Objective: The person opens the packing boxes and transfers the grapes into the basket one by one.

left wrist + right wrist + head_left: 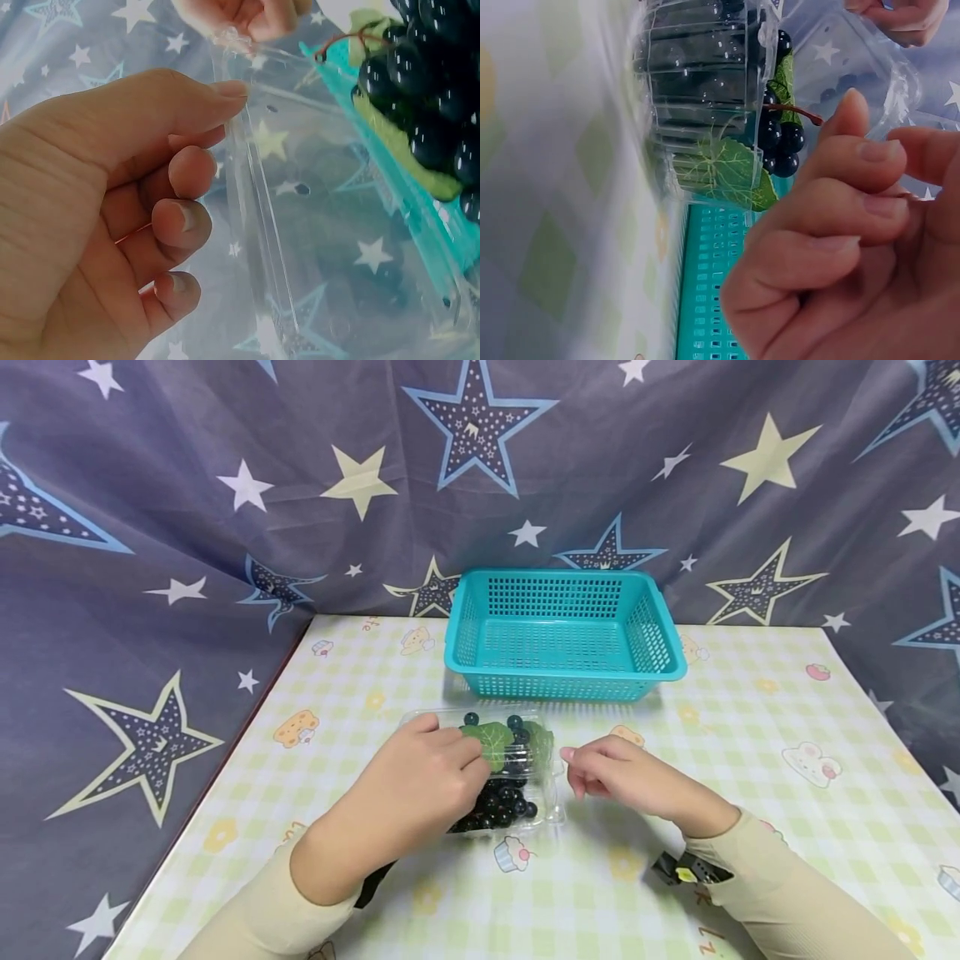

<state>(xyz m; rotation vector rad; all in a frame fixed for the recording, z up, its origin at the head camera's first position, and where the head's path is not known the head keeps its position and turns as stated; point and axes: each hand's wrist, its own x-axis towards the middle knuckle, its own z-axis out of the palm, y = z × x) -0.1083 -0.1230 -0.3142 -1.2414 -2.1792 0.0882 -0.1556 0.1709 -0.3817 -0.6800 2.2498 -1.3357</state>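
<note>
A clear plastic box (697, 97) holds dark grapes (498, 802) and green leaves (491, 745) on the table's middle. Its transparent lid (322, 255) stands raised above the fruit. At the lid's left edge my left hand (427, 777) pinches the rim between thumb and forefinger, the other fingers curled underneath. My right hand (618, 770) is at the opposite edge, thumb and forefinger brought together at the lid's corner, the remaining fingers curled. From the head view, my left hand covers the left part of the box. A reddish-brown stem (799, 112) sticks out between box and lid.
A teal perforated basket (566, 675) stands behind the box, at the table's back edge. Under everything lies a green-checked tablecloth (750, 735) with cartoon prints. A dark star-patterned curtain (300, 435) closes off the back and sides.
</note>
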